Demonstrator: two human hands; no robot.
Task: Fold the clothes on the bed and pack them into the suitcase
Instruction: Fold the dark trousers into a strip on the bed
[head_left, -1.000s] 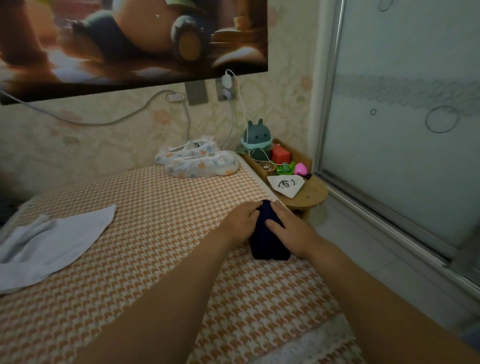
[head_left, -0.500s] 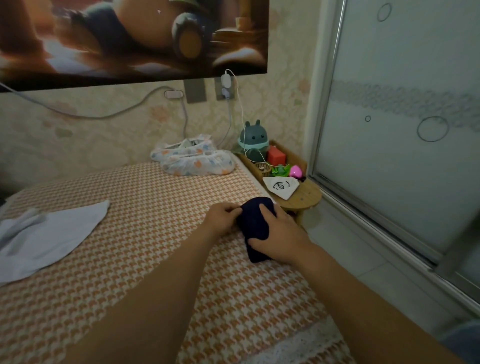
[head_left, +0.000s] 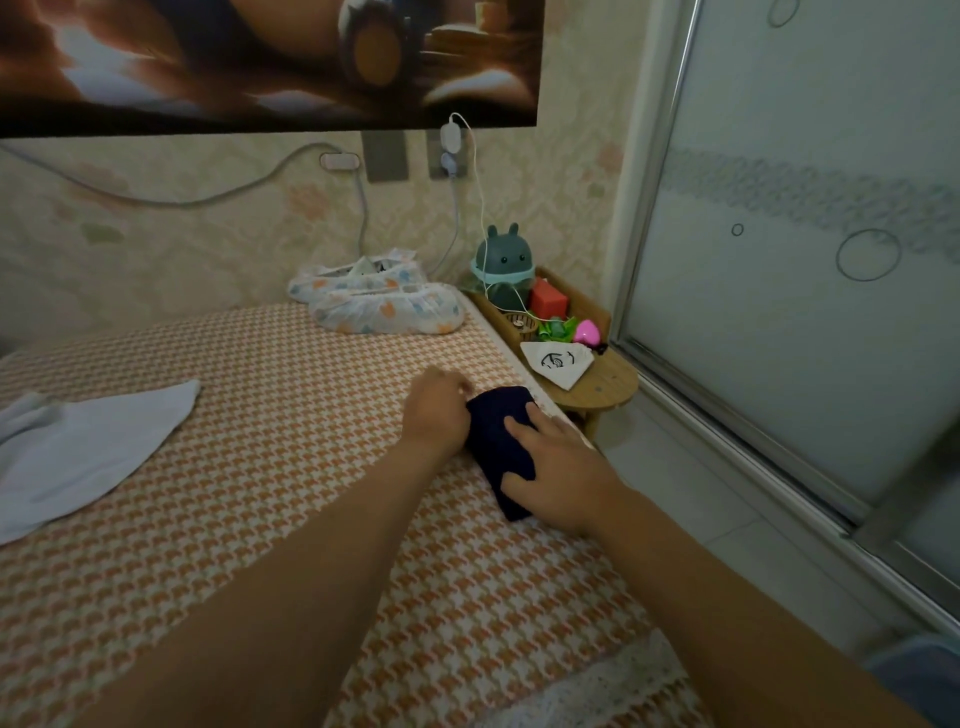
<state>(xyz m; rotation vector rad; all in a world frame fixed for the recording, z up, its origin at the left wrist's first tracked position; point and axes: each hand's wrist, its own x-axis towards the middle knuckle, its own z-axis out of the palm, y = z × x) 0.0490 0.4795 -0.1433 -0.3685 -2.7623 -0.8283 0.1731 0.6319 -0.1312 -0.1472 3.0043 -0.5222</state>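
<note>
A small dark navy garment (head_left: 498, 441), folded into a compact bundle, lies near the right edge of the bed (head_left: 260, 467), which has an orange-and-white houndstooth cover. My right hand (head_left: 561, 473) lies over the bundle's right side with its thumb and fingers wrapped round it. My left hand (head_left: 439, 415) is at the bundle's left edge, fingers curled against the cloth. A pale blue-grey garment (head_left: 78, 452) lies spread out at the bed's left side. No suitcase is in view.
A white patterned bundle (head_left: 384, 301) sits at the head of the bed by the wall. A small wooden bedside shelf (head_left: 602, 384) holds a teal rabbit-shaped lamp, a red box and a white pouch. A frosted glass sliding door (head_left: 805, 260) stands to the right, over tiled floor.
The navy bundle has been turned and rolled tighter, now lying slanted. My right hand slid down over its near side while my left hand moved to its far left edge.
</note>
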